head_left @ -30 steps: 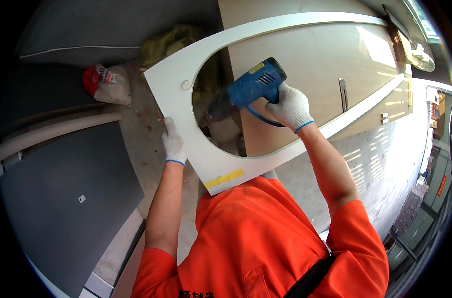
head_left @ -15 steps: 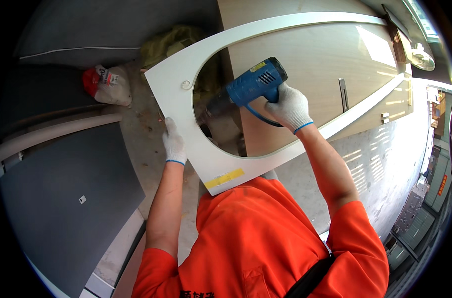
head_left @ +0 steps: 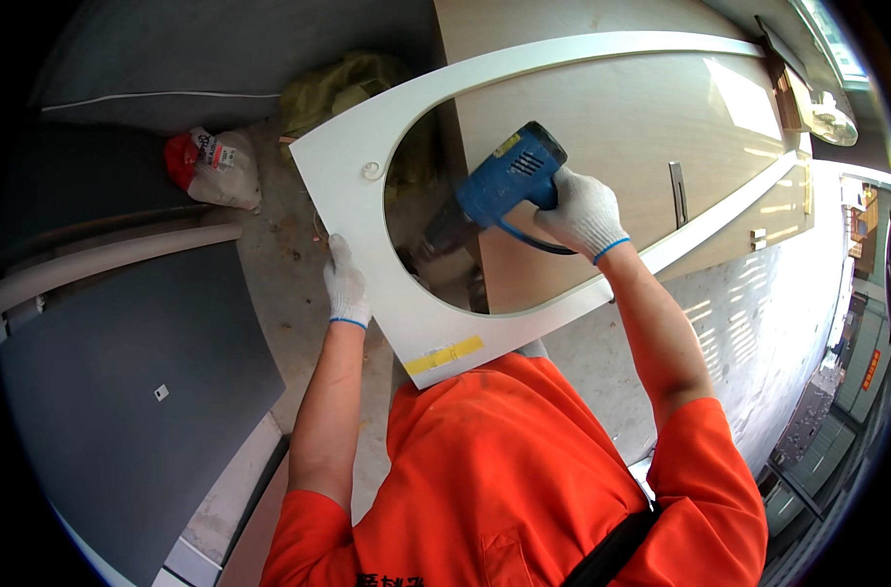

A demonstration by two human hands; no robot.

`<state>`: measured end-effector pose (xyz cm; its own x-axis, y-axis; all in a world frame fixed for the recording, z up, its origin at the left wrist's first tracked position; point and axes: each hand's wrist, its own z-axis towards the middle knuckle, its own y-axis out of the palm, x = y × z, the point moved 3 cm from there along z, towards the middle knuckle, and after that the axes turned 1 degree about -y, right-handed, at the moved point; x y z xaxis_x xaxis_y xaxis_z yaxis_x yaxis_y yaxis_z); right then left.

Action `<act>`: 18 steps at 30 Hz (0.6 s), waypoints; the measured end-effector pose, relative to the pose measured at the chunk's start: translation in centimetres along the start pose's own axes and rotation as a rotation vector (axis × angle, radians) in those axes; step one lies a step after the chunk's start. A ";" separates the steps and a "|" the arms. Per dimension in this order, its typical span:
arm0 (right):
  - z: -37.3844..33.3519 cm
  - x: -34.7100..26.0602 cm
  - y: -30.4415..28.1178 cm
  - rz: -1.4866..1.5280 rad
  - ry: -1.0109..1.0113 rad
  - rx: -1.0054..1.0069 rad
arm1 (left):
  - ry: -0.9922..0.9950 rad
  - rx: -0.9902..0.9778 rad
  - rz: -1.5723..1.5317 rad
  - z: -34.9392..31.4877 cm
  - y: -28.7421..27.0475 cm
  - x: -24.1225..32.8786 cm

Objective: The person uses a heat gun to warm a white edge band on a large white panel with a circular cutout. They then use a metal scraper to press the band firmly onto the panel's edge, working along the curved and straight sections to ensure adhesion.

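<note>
A long white panel [head_left: 406,323] with a large rounded cutout lies in front of me, its near corner against my orange shirt. My right hand [head_left: 582,213], in a white knit glove, is closed round the handle of a blue heat gun [head_left: 512,176]. The gun's dark nozzle points down and left, over the cutout near its left inner edge. My left hand [head_left: 345,282], gloved too, clasps the panel's left edge, with its underside fingers hidden. A small white curl [head_left: 371,171] sits on the panel, and yellow tape [head_left: 444,355] is stuck near its closest corner.
Pale wooden board [head_left: 612,127] extends under the panel, bearing a dark slotted metal strip [head_left: 678,194]. To the left are a red-and-white sack [head_left: 220,168] and a large dark grey sheet [head_left: 132,391]. A yellowish bag [head_left: 342,83] lies beyond. At far right stands a small fan [head_left: 834,115].
The heat gun in my right hand has moved slightly right and toward me, its nozzle now farther from the cutout's left edge. The panel and left hand have shifted very slightly.
</note>
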<state>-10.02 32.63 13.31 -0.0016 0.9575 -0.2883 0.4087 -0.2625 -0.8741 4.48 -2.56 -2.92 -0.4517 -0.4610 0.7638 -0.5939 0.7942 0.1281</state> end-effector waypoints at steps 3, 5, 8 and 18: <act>0.1 0.4 0.2 0.011 0.012 -0.009 | -0.016 0.016 -0.005 -0.3 0.2 0.2; -0.1 0.3 0.5 0.078 0.048 0.035 | -0.015 0.023 0.007 -0.4 0.1 0.3; -0.2 -0.3 0.6 0.132 0.069 0.050 | -0.021 0.030 0.025 -0.4 0.1 0.3; -0.6 -0.6 0.1 0.149 0.060 0.007 | 0.023 0.024 0.015 -0.2 0.0 0.2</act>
<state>-9.41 32.13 13.63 0.1131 0.9134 -0.3911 0.3942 -0.4026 -0.8261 4.54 -2.56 -2.65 -0.4457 -0.4398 0.7797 -0.6031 0.7912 0.1015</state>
